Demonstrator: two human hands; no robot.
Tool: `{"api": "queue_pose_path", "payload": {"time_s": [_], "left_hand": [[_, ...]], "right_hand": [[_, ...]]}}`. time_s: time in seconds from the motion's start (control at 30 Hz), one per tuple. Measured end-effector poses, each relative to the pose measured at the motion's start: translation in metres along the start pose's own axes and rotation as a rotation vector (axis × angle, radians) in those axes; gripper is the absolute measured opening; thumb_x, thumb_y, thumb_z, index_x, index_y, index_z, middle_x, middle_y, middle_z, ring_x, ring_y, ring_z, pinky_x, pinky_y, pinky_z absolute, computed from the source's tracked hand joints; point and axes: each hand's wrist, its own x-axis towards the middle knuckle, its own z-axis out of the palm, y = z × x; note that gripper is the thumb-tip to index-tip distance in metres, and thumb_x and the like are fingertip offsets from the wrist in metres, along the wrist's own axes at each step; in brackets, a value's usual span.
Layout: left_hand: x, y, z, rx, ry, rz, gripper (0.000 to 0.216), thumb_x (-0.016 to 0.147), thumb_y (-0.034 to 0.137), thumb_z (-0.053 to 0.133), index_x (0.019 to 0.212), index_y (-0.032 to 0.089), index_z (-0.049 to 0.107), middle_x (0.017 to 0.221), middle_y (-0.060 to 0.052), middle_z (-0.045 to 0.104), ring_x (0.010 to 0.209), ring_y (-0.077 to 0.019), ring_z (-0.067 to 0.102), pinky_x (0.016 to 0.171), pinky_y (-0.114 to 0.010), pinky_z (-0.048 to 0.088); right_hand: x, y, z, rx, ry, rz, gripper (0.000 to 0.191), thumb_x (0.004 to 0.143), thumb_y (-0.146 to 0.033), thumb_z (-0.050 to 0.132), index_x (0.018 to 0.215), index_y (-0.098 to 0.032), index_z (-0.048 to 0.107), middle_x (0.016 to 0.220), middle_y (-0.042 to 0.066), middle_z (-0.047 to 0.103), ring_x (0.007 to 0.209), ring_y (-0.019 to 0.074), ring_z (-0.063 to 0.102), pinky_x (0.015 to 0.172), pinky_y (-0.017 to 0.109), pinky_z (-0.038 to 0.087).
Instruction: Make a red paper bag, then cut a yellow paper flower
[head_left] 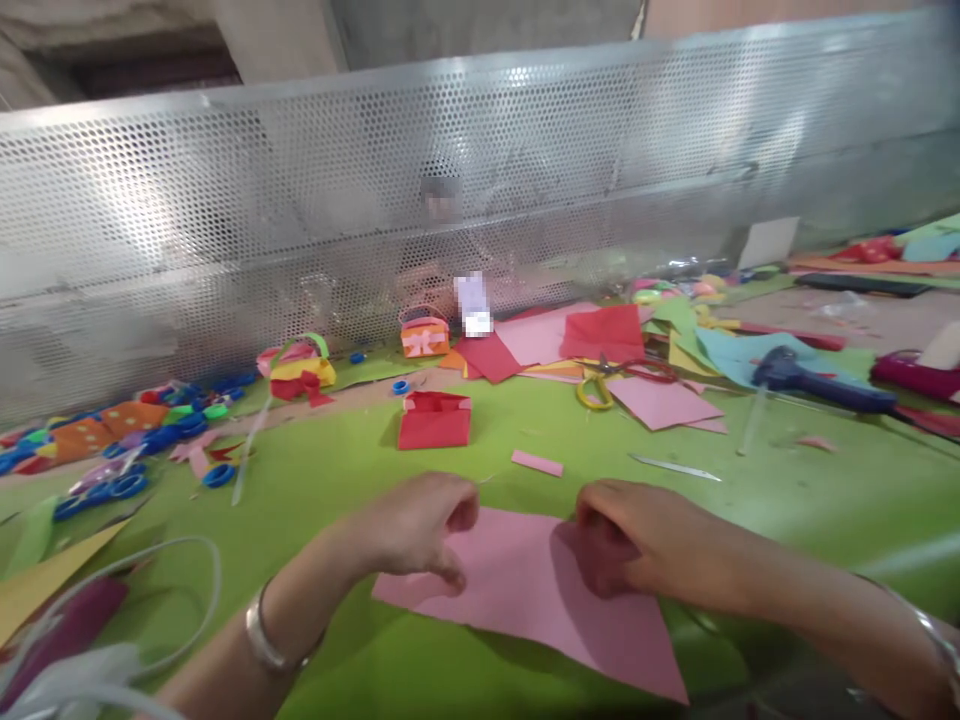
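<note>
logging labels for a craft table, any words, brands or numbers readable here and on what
None can be read.
The pink paper under the left hand and right hand is blank.
The white item by the metal screen is blurred.
The glue gun and scissors show no legible brand.

A perforated metal screen (pixel 225 190) runs from nine to three o'clock behind my green tabletop (pixel 337 490), catching bright glare at ten and two. Above it, at twelve, I see a grey concrete wall (pixel 480 25) and, at eleven, a dark recess (pixel 150 72).
</note>
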Motion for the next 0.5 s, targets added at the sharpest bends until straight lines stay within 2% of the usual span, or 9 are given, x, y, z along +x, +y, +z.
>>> {"api": "queue_pose_path", "payload": {"time_s": [0.1,0.2,0.27,0.33,0.4,0.5], "left_hand": [[-0.005,0.002,0.004,0.023,0.033,-0.004,0.029,0.058,0.03,0.072,0.083,0.02,0.06,0.092,-0.002,0.057,0.084,-0.0203,0.053,0.068,-0.029,0.042],[-0.009,0.002,0.011,0.009,0.146,0.054,0.048,0.059,0.033,0.073,0.104,0.022,0.06,0.112,-0.005,0.056,0.103,-0.0251,0.052,0.082,-0.035,0.044],[-0.01,0.003,0.014,0.009,0.2,0.094,0.059,0.062,0.033,0.073,0.117,0.021,0.054,0.117,-0.007,0.057,0.107,-0.0257,0.052,0.087,-0.038,0.044],[-0.011,0.005,0.015,0.031,0.261,0.109,0.052,0.068,0.032,0.071,0.116,0.021,0.056,0.108,-0.006,0.063,0.1,-0.0236,0.057,0.084,-0.038,0.046],[-0.014,0.01,0.011,0.094,0.432,0.14,0.044,0.071,0.034,0.07,0.111,0.02,0.059,0.102,-0.006,0.065,0.094,-0.0221,0.059,0.08,-0.036,0.048],[-0.025,0.02,0.006,0.292,0.82,0.332,0.022,0.079,0.03,0.063,0.098,0.019,0.064,0.097,-0.005,0.067,0.089,-0.0195,0.06,0.078,-0.034,0.047]], "right_hand": [[-0.001,-0.003,-0.005,-0.017,0.02,-0.098,0.022,0.062,-0.025,0.069,0.079,-0.018,0.057,0.088,0.003,0.057,0.077,0.0188,0.051,0.061,0.027,0.035],[-0.001,-0.007,-0.005,0.021,0.005,-0.13,0.016,0.065,-0.019,0.065,0.078,-0.019,0.057,0.083,0.001,0.059,0.072,0.0163,0.052,0.057,0.025,0.035],[-0.001,-0.008,-0.002,0.087,-0.017,-0.152,0.02,0.071,-0.015,0.059,0.09,-0.02,0.058,0.075,-0.001,0.061,0.065,0.0143,0.053,0.052,0.023,0.036],[-0.003,-0.008,0.001,0.103,0.042,-0.216,0.034,0.079,-0.015,0.054,0.113,-0.021,0.054,0.073,-0.002,0.062,0.061,0.0134,0.055,0.051,0.023,0.039],[-0.007,-0.007,0.0,0.044,0.256,-0.35,0.039,0.086,-0.015,0.049,0.124,-0.022,0.048,0.079,0.0,0.065,0.064,0.0137,0.058,0.056,0.024,0.044],[-0.021,0.0,-0.007,-0.111,0.671,-0.665,0.031,0.089,-0.013,0.044,0.112,-0.03,0.056,0.092,0.0,0.068,0.085,0.0157,0.062,0.072,0.027,0.048]]}}
